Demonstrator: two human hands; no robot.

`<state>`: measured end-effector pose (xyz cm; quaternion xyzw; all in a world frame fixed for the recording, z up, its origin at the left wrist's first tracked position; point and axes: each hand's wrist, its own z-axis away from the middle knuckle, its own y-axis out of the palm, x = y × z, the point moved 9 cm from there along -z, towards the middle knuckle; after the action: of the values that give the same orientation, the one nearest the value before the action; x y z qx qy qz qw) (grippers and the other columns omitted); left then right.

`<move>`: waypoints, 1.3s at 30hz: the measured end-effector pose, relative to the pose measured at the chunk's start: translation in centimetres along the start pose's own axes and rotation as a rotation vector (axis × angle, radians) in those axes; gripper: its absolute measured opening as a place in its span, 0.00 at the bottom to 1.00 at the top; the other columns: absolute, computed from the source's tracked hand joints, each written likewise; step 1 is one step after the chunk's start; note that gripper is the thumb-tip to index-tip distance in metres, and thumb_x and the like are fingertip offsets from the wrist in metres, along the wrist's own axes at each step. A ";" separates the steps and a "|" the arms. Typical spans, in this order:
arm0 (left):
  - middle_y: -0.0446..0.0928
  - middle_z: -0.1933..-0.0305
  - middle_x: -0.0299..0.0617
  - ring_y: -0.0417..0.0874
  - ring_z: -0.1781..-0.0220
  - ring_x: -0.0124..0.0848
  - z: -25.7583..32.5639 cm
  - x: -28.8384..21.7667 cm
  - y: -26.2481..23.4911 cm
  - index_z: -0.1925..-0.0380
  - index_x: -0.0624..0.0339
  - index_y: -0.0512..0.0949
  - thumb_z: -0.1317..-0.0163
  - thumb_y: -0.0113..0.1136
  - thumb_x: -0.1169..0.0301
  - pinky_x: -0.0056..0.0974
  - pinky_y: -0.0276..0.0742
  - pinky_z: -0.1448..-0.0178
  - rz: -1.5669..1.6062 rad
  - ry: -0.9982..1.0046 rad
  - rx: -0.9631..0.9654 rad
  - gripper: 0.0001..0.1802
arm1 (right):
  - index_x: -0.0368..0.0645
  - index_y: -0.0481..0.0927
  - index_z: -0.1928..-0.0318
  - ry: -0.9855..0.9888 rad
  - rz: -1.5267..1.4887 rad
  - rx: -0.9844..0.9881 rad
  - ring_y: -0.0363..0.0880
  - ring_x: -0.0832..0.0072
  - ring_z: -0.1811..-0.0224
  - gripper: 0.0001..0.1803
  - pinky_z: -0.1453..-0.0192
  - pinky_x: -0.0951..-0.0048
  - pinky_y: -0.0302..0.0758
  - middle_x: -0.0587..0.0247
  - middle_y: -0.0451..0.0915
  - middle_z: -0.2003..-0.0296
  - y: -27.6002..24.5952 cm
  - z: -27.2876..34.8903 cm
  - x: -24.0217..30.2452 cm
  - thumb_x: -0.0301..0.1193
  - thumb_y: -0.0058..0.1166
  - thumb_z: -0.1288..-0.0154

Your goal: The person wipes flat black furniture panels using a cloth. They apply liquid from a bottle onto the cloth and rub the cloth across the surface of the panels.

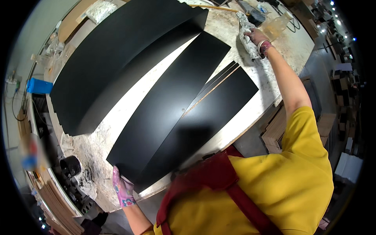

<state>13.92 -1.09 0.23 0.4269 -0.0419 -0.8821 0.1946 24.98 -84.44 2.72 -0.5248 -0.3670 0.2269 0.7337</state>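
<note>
My left hand (123, 188), in a pink and purple patterned glove, grips the near left end of a long black panel (168, 90); some of its fingers are hidden at the edge. This panel lies at a slant, overlapping a second black panel (219, 102) with a thin tan line along it. At the far right of the worktable (103, 172), my right hand (258, 37) is closed on a crumpled, stained white rag (246, 29). That hand is gloved too, and its arm is stretched out away from me.
Large black panels (117, 55) are stacked at the far left. A clear plastic bottle (277, 26) stands beyond my right hand. A black roll (70, 166) sits at the left edge, with a blue container (39, 86) farther back. Stacked boards (276, 127) stand below the table's right edge.
</note>
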 end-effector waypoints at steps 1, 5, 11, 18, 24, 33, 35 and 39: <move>0.72 0.40 0.39 0.73 0.39 0.33 -1.5 0.7 -1.0 0.41 0.56 0.71 0.33 0.51 0.52 0.40 0.70 0.37 -0.010 -0.031 0.082 0.26 | 0.36 0.75 0.44 -0.049 -0.269 0.008 0.74 0.64 0.45 0.32 0.40 0.69 0.67 0.49 0.78 0.49 0.8 0.1 0.5 0.46 0.59 0.41; 0.64 0.32 0.43 0.66 0.33 0.44 1.3 -0.5 -4.1 0.32 0.53 0.59 0.34 0.41 0.41 0.53 0.66 0.34 -0.303 -0.005 -0.337 0.38 | 0.44 0.69 0.36 -0.346 0.058 0.003 0.71 0.61 0.38 0.32 0.34 0.68 0.63 0.50 0.73 0.41 4.4 2.8 12.9 0.45 0.54 0.38; 0.68 0.56 0.36 0.67 0.57 0.25 -2.8 -1.6 -3.8 0.50 0.54 0.72 0.35 0.56 0.52 0.29 0.63 0.55 -0.350 0.163 -0.042 0.22 | 0.46 0.75 0.41 -0.606 0.129 0.395 0.67 0.57 0.35 0.26 0.32 0.68 0.61 0.51 0.69 0.37 8.7 -2.6 10.9 0.42 0.52 0.39; 0.61 0.88 0.23 0.53 0.91 0.16 -1.1 -5.1 0.4 0.64 0.48 0.75 0.36 0.53 0.44 0.25 0.47 0.87 -0.146 0.109 -0.199 0.20 | 0.43 0.82 0.52 -0.873 -0.012 0.622 0.60 0.58 0.31 0.31 0.27 0.61 0.52 0.51 0.65 0.34 7.9 -9.1 3.0 0.55 0.34 0.31; 0.78 0.59 0.35 0.75 0.58 0.24 3.7 -10.5 2.4 0.49 0.60 0.74 0.33 0.55 0.54 0.30 0.70 0.51 -0.761 0.316 0.010 0.22 | 0.35 0.69 0.38 -0.581 -0.315 0.266 0.57 0.63 0.29 0.30 0.26 0.70 0.49 0.50 0.63 0.34 0.9 -4.7 1.3 0.41 0.49 0.36; 0.79 0.53 0.43 0.79 0.50 0.33 6.4 -9.8 1.3 0.51 0.62 0.77 0.40 0.59 0.74 0.34 0.73 0.44 -0.848 0.668 0.243 0.16 | 0.36 0.67 0.37 -0.433 -0.506 0.035 0.69 0.70 0.41 0.27 0.36 0.71 0.64 0.55 0.72 0.43 -2.8 9.6 -6.4 0.34 0.53 0.34; 0.79 0.50 0.44 0.80 0.49 0.36 6.7 -9.8 1.7 0.50 0.59 0.77 0.46 0.60 0.79 0.35 0.74 0.43 -1.007 0.713 0.200 0.21 | 0.37 0.68 0.38 -0.401 -0.632 0.054 0.71 0.70 0.43 0.26 0.37 0.70 0.64 0.57 0.73 0.45 -0.7 12.4 -6.1 0.31 0.53 0.36; 0.78 0.47 0.40 0.80 0.47 0.39 7.3 -9.1 1.9 0.48 0.50 0.77 0.50 0.60 0.83 0.37 0.76 0.43 -1.181 1.081 0.195 0.27 | 0.34 0.67 0.38 -0.294 -0.823 0.009 0.71 0.71 0.45 0.28 0.37 0.70 0.65 0.60 0.74 0.46 1.7 12.9 -10.7 0.21 0.52 0.40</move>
<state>13.94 -0.07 11.99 0.7612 0.2139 -0.5032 -0.3487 8.34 -83.77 0.25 -0.2940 -0.6451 -0.0106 0.7052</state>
